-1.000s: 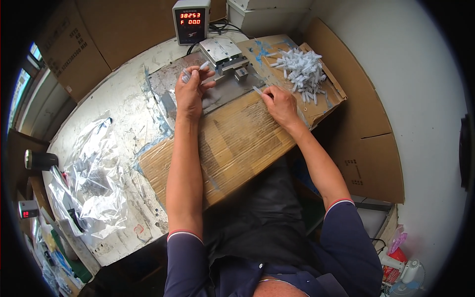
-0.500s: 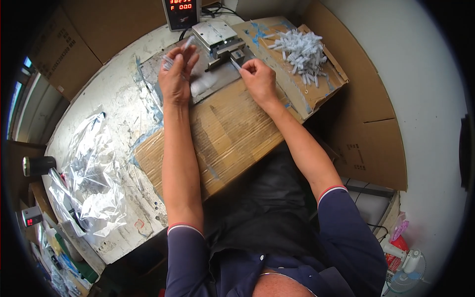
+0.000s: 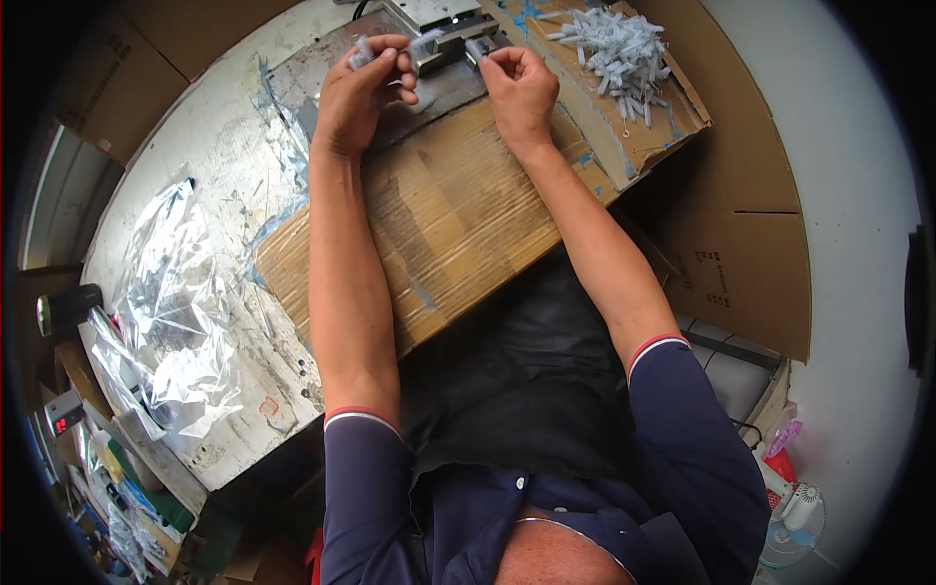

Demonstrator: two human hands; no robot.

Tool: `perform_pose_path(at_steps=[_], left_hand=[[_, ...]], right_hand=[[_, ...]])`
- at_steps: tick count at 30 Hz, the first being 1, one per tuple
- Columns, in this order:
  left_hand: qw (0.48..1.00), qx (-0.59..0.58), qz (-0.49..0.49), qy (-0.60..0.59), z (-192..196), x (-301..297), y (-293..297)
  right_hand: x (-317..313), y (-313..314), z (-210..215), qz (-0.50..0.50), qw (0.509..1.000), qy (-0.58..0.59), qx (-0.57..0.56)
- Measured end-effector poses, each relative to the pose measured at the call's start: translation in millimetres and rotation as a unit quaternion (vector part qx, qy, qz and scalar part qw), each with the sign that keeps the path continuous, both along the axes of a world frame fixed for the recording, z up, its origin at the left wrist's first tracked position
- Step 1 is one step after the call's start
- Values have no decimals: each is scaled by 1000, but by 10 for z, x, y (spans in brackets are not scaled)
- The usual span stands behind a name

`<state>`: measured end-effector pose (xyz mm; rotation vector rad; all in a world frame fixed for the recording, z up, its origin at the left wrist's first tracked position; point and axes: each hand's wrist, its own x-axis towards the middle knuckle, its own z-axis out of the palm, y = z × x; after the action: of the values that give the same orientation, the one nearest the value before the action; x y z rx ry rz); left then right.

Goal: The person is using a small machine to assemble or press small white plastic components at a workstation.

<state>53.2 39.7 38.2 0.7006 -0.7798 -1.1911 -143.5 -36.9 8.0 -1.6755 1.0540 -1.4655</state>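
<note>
My left hand (image 3: 361, 96) is closed on several small clear plastic tubes (image 3: 362, 54). One more clear piece (image 3: 426, 38) shows at its fingertips, close to the metal fixture (image 3: 458, 41) of a small bench machine. Pinched between thumb and forefinger of my right hand (image 3: 524, 93) is another small clear tube (image 3: 475, 49), held at the right end of the fixture. Whether it touches the metal I cannot tell. A heap of the same pale tubes (image 3: 614, 57) lies on cardboard to the right of my right hand.
Flattened cardboard (image 3: 439, 205) covers the bench edge under my forearms. Crumpled clear plastic film (image 3: 175, 322) lies on the worn white tabletop (image 3: 263, 341) at left, beside a dark cylinder (image 3: 70, 309). Tall cardboard (image 3: 751, 234) stands along the right, near a small fan (image 3: 795, 526).
The view has tilted, so the bench sits higher in the picture. My left hand has come nearer the fixture, with a clear piece toward it. My right hand stays at its right end.
</note>
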Motion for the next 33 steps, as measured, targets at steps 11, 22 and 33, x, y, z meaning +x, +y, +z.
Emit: perform_pose_path(at_steps=[11,22,33], left_hand=[[980,49,-71,-177,0,-346,-16],[928,87,-126,-341,104,-495,18],[993,38,-52,-103,117,-240,49]], right_hand=[[172,195,217,14,996,-83,28],[-110,45,281,32,977,-182,104],[-213,60,100,15,993,103,50]])
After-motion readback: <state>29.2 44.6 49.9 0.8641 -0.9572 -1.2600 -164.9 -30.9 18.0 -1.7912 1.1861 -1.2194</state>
